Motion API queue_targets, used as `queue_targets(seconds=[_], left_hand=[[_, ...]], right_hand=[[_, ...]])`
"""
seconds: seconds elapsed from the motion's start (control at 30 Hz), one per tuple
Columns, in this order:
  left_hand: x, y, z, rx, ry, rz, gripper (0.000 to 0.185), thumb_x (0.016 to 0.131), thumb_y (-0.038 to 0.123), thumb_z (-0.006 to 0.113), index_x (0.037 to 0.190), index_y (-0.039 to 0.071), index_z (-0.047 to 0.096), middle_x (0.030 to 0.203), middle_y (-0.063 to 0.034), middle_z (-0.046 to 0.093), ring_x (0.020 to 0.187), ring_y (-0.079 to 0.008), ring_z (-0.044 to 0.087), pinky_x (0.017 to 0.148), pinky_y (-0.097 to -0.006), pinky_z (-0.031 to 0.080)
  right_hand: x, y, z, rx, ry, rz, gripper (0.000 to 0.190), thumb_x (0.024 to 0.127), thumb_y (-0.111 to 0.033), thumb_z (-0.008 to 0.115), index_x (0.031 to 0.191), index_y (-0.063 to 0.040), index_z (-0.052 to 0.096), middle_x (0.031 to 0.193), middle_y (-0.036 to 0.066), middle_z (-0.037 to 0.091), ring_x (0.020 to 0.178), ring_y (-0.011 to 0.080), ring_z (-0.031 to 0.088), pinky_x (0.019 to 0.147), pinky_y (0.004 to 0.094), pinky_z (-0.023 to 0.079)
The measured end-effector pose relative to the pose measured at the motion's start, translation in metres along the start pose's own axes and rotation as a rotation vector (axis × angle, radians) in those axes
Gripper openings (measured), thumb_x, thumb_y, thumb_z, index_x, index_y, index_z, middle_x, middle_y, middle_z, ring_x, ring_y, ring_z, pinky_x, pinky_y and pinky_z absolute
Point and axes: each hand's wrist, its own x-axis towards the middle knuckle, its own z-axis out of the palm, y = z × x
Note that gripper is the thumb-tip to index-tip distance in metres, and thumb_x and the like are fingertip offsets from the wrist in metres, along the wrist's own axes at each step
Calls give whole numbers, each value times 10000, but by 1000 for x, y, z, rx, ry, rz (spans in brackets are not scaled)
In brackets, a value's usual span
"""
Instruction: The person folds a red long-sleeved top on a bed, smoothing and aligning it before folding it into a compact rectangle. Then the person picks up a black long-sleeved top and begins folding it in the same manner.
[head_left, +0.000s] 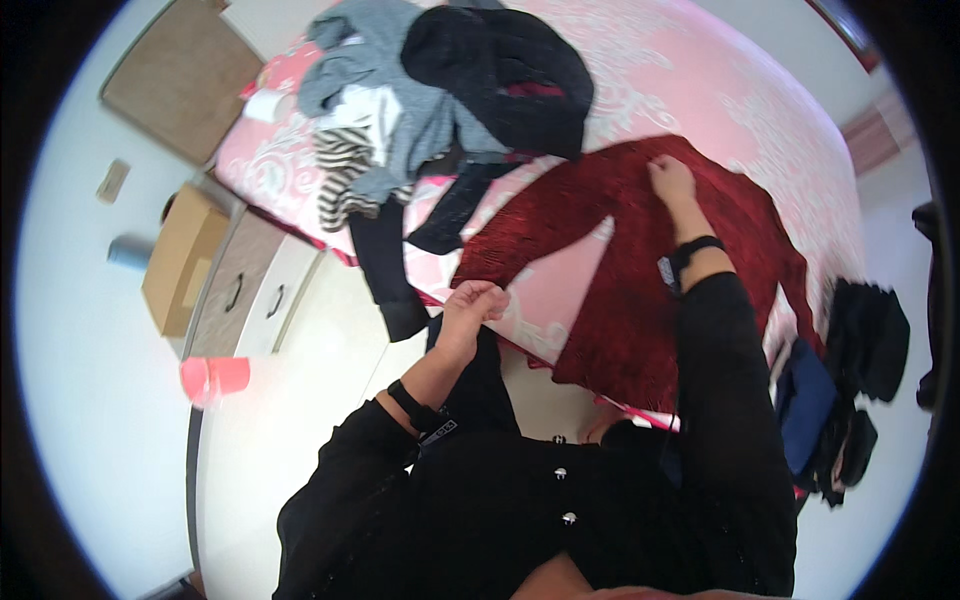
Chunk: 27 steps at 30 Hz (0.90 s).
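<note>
A dark red, crinkled long-sleeved garment lies spread over the near part of a bed, its body towards me. My left hand is at the end of its left sleeve, fingers curled on the cuff edge. On the upper body of the garment rests my right hand, fingers bent. Whether they pinch the cloth there is hidden. Both wrists wear black bands.
The bed's pink patterned cover bears a heap of grey, black and striped clothes. Folded dark clothes lie at the right edge. On the left are a drawer cabinet, a cardboard box and a pink bin.
</note>
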Motion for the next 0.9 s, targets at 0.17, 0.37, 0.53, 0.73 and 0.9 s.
queue_targets(seconds=[0.17,0.37,0.53,0.73,0.9], left_hand=[[7,14,-20,688,300,660,251,799,78,709,1009,21,584,946,-68,606,808,-137,576,706,-265,467],[32,5,-24,694,270,447,516,748,119,782,1174,3,516,1022,-124,594,868,-209,597,797,-339,503],[43,5,-30,584,157,275,393,742,72,772,1082,10,585,932,-81,661,835,-172,633,792,-304,506],[39,27,-29,105,44,47,181,847,48,653,1022,17,623,977,-63,666,878,-148,628,822,-288,492],[36,27,-16,-267,20,81,227,901,29,540,1120,-14,578,1122,-128,642,1025,-224,624,907,-347,493]], right_hand=[[59,26,44,-61,-127,-95,382,857,-331,605,1177,-122,610,1228,179,564,1138,353,543,959,431,447],[80,16,82,-238,-158,-207,612,859,-462,578,1380,-170,443,1457,118,392,1324,300,396,1035,507,368],[95,24,74,34,-59,-256,571,842,-488,592,1312,-169,529,1418,114,441,1304,290,423,1026,495,384],[41,4,55,-6,157,-375,383,858,-333,608,1164,-104,606,1196,159,588,1116,332,557,926,421,467],[-63,-64,34,508,-127,-479,250,860,-213,662,1057,-59,654,951,84,691,848,154,649,755,291,516]])
